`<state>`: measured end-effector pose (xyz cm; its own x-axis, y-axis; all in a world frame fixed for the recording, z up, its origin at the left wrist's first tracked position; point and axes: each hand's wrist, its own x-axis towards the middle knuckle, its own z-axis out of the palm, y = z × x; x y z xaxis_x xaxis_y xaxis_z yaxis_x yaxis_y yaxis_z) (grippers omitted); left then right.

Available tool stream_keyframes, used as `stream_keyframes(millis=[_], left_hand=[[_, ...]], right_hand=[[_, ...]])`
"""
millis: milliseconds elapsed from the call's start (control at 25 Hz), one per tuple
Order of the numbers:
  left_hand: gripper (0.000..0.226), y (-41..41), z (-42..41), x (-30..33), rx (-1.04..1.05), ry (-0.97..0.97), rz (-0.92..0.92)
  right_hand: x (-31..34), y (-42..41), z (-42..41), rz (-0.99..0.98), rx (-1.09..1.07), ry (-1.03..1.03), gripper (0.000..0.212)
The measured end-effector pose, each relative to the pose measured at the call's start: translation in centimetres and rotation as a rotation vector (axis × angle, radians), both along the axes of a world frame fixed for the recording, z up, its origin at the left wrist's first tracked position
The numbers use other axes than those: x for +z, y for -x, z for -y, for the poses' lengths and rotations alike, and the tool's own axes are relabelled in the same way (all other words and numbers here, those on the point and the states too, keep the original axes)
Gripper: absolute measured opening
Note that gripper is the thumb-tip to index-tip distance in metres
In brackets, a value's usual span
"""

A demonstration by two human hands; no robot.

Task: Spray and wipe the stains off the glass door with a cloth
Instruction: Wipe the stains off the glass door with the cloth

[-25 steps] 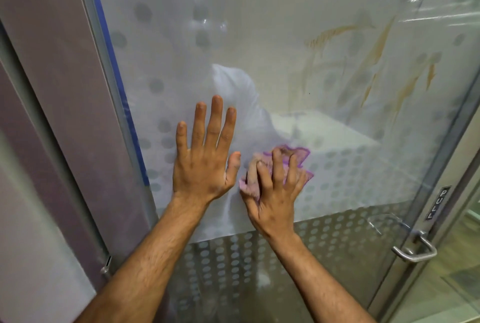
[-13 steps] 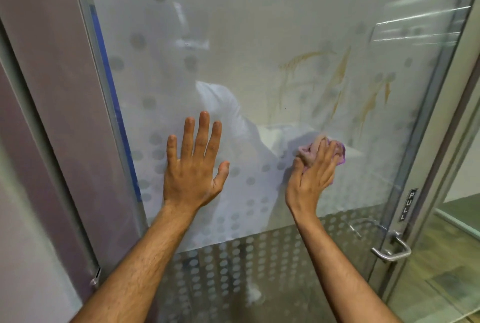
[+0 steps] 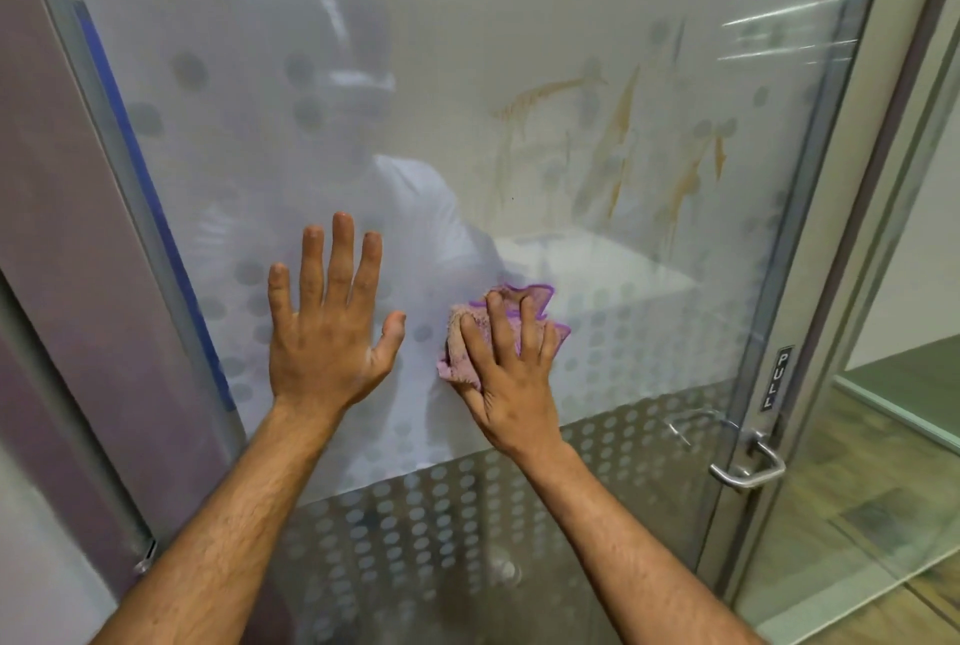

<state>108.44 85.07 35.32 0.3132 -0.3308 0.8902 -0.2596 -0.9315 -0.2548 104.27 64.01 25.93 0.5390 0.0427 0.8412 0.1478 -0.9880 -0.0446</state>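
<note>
Hands, two on one glass door: left hand spread flat, right hand clutching one cloth.

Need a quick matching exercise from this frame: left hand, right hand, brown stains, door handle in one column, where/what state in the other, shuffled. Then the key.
Column 1
1. left hand
2. right hand
3. brown stains
4. door handle

Column 2
A. upper right area of the glass door, unwiped
B. pressing the pink cloth on the glass
C. low at the door's right edge, below the PULL label
D. flat on the glass, fingers spread, holding nothing

Pairs: 1-D, 2-B, 3-A, 4-C
</note>
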Motion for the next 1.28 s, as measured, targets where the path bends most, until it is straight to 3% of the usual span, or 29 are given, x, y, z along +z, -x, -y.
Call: stream_keyframes(millis=[120,280,440,720,840,1120,1200,1280], left_hand=[[0.088,0.4,0.0,0.0,-0.049,0.034,-0.055],[0.090,1.7,2.2,0.1,-0.186,0.219,-0.111],[0.093,2.3,7.4,0.0,-0.233,0.276,-0.165],[0.099,1.0,9.4,-3.3,0.050,0.142,-0.027],[0.102,0.9,9.8,-3.1,0.061,0.159,-0.010],[0.104,0.8,9.9,-3.3,0.085,0.168,0.001],[0.104,0.9,9.8,-3.2,0.082,0.164,0.002],[0.104,0.9,9.8,-3.2,0.087,0.155,0.008]], right_hand=[[-0.5,0.7,2.6,-0.016,-0.057,-0.016,0.076],[-0.7,1.7,7.6,-0.038,-0.140,-0.249,0.072],[-2.1,3.1,11.3,-0.106,-0.108,-0.487,0.076],[4.0,2.3,18.4,0.104,0.013,-0.917,0.068],[5.8,1.6,17.3,0.162,0.111,-0.811,0.069],[-3.7,0.2,14.4,0.058,0.064,0.006,0.073],[-5.0,0.2,16.0,0.077,0.042,0.069,0.081],[-3.9,0.3,17.5,0.105,0.012,-0.088,0.084]])
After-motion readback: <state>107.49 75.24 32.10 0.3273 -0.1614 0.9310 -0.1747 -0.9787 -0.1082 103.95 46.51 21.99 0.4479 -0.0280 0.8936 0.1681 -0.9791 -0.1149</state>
